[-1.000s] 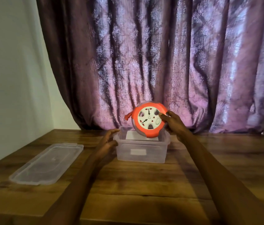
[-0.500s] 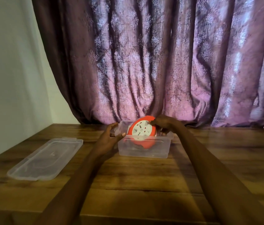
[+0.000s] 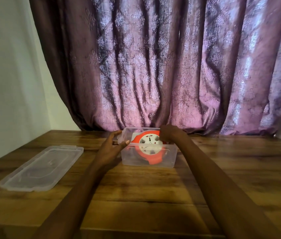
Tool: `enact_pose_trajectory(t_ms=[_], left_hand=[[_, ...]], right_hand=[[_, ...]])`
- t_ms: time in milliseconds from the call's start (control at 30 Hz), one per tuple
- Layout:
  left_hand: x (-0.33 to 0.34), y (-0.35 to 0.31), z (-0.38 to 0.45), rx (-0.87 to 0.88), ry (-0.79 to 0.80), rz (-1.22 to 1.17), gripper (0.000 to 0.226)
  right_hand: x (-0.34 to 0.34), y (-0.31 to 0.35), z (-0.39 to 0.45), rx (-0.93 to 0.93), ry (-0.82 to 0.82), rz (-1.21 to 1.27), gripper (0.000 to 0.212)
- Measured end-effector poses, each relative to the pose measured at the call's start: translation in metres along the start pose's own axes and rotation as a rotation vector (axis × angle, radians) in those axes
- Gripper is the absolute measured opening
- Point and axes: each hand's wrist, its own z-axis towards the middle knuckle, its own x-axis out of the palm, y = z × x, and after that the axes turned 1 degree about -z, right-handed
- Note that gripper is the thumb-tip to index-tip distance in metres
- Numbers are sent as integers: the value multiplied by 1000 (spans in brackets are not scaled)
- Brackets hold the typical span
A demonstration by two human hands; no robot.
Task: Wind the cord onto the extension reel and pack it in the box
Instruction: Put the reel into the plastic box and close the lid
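one extension reel (image 3: 151, 149), one clear box (image 3: 169, 158), one loose lid (image 3: 41, 168), two hands, left hand (image 3: 111, 149), right hand (image 3: 170, 134), one curtain (image 3: 153, 66), one counter (image 3: 136, 195)

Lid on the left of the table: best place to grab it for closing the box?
Take the lid by its long right edge, nearest the box, coming from above. It lies flat on the table, so only the raised rim offers the fingers a pinch.

Nothing readable here tbh, no text or brand on the orange and white round plastic extension reel (image 3: 149, 149), too blurry.
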Motion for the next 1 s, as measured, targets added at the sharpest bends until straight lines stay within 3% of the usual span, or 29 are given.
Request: enact_pose_trajectory(t_ms=[133, 267, 333, 400, 467, 567, 700, 833, 1000], left_hand=[[1, -1, -1, 1, -8, 24, 71], [0, -5, -11, 25, 2, 112, 61], [-3, -7, -22, 123, -67, 345, 53], [-16, -9, -33, 246, -234, 629, 46], [-37, -12, -41, 260, -394, 992, 41], [-78, -18, -56, 30, -427, 1382, 48], [-123, -18, -87, -218, -421, 1550, 49], [-137, -21, -108, -115, -421, 1471, 13], [-135, -28, -120, 51, -430, 1491, 13]], right_hand=[[8, 2, -3, -21, -90, -92, 49], [13, 3, -11, 17, -232, 60, 37], [13, 5, -22, -35, -432, 178, 21], [16, 16, -39, -140, -642, 272, 24], [22, 34, -58, -300, -759, 361, 24], [33, 65, -79, -547, -730, 414, 22], [51, 99, -85, -655, -653, 337, 20], [59, 125, -81, -712, -649, 293, 22], [65, 140, -81, -747, -689, 307, 22]])
